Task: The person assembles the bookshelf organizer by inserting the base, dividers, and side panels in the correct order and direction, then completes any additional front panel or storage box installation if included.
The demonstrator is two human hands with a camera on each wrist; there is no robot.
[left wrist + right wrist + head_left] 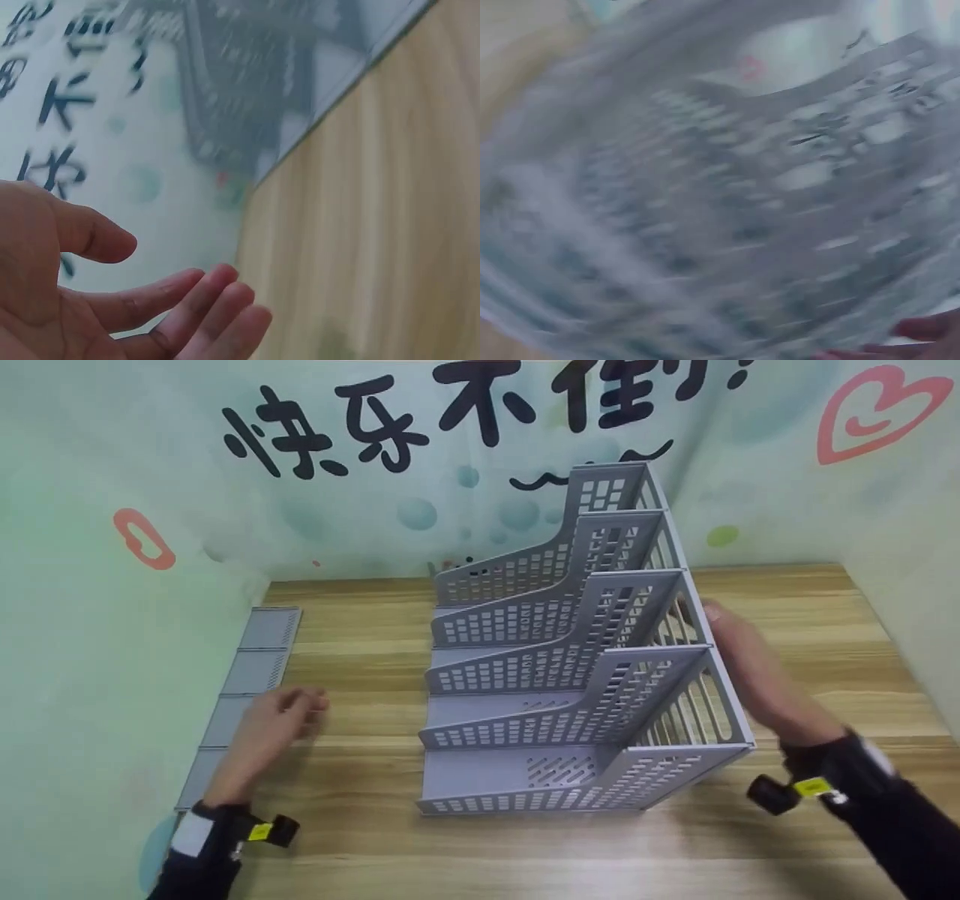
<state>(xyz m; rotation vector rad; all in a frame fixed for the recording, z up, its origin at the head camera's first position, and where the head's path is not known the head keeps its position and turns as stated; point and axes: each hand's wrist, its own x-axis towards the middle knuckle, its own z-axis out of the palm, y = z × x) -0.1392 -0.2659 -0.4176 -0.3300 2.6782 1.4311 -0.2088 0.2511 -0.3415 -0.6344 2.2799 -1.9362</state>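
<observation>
A grey plastic file rack point(510, 712) with several upright perforated dividers stands on the table, its low ends facing left and its tall slotted back on the right. My right hand point(754, 675) is against that back, fingertips partly hidden behind its frame. In the right wrist view, blurred fingers point(930, 330) show low at the right corner, beside the rack. My left hand point(274, 735) hovers left of the rack holding nothing, fingers loosely bent, thumb apart. The left wrist view shows this left hand point(150, 292) with the rack point(247, 75) beyond it.
A flat grey strip of jointed panels point(259, 671) lies along the table's left edge, partly under the left forearm in the head view. Behind the wooden table point(352, 840) hangs a pale printed backdrop point(420, 540), which also closes off both sides.
</observation>
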